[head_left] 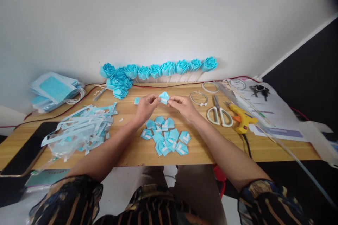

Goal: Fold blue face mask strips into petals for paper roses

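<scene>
Between my two hands, above the middle of the table, is a small folded blue petal (164, 96) with a white strip along its lower edge. My left hand (148, 106) pinches its left side between thumb and finger. At the opposite side, my right hand (182, 106) pinches it the same way. Below my hands lies a loose pile of similar folded blue petals (173, 134), some showing white strips. One more small blue piece (137, 100) sits on the wood just left of my left hand.
Blue flowers (168, 67) on sticks line the wall. To the left are face masks (56, 88), cut strips (87, 126) and a phone (27, 147). Scissors (219, 112), wire coils (199, 98), a yellow glue gun (242, 117), papers (266, 107) and keys (261, 90) lie right.
</scene>
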Demonstrator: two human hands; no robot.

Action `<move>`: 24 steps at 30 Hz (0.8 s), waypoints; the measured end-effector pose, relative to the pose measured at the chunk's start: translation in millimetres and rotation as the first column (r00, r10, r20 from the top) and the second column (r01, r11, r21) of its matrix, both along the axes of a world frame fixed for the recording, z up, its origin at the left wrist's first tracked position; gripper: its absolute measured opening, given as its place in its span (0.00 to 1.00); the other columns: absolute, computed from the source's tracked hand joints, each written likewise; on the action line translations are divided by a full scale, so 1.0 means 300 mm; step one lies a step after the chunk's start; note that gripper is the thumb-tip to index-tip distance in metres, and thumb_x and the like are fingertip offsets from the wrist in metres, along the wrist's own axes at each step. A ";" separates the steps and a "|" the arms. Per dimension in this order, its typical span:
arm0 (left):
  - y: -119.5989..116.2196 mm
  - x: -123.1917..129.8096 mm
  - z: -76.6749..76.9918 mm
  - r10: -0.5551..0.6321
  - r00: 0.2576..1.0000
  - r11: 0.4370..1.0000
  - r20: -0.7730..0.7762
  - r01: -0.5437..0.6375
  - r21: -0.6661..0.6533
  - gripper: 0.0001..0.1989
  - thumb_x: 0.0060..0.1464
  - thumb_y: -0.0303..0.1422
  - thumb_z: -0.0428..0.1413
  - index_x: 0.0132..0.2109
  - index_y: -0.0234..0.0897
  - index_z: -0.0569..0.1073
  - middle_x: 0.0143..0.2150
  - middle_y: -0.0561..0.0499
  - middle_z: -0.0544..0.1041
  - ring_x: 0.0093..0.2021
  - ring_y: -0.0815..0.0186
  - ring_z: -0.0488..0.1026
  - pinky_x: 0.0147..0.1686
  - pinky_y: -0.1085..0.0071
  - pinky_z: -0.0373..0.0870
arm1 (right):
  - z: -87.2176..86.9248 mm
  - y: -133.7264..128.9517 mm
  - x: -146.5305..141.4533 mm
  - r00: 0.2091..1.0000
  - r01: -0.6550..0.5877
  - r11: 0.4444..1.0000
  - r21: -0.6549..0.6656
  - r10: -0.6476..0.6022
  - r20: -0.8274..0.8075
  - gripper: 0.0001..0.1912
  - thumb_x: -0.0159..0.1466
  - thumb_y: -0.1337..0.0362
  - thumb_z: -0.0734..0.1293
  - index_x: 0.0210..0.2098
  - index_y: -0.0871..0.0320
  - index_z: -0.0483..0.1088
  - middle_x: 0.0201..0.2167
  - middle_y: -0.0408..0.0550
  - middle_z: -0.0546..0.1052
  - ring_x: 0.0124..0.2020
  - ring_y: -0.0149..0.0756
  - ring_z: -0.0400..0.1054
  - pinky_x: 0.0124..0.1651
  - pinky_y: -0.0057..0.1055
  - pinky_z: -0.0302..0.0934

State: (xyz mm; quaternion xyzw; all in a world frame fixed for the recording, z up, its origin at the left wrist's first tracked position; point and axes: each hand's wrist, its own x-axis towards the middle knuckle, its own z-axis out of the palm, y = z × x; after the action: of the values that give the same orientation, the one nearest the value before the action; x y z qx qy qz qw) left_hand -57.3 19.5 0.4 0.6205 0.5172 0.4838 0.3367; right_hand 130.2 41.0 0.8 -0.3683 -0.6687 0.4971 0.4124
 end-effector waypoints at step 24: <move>-0.054 0.030 -0.018 0.182 0.928 0.934 -0.325 -0.060 0.352 0.06 0.57 0.32 0.57 0.39 0.38 0.79 0.28 0.52 0.74 0.30 0.68 0.67 0.35 0.70 0.60 | 0.004 -0.039 -0.032 0.984 0.146 0.969 0.197 -0.163 0.072 0.09 0.59 0.58 0.66 0.28 0.57 0.71 0.24 0.42 0.72 0.27 0.31 0.64 0.34 0.29 0.57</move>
State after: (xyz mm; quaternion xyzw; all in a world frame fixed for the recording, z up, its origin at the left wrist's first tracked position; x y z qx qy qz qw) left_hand -48.4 3.3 -5.0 0.7117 0.5169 0.4658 0.0967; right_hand 120.5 29.3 1.9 -0.3995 -0.7000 0.3802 0.4537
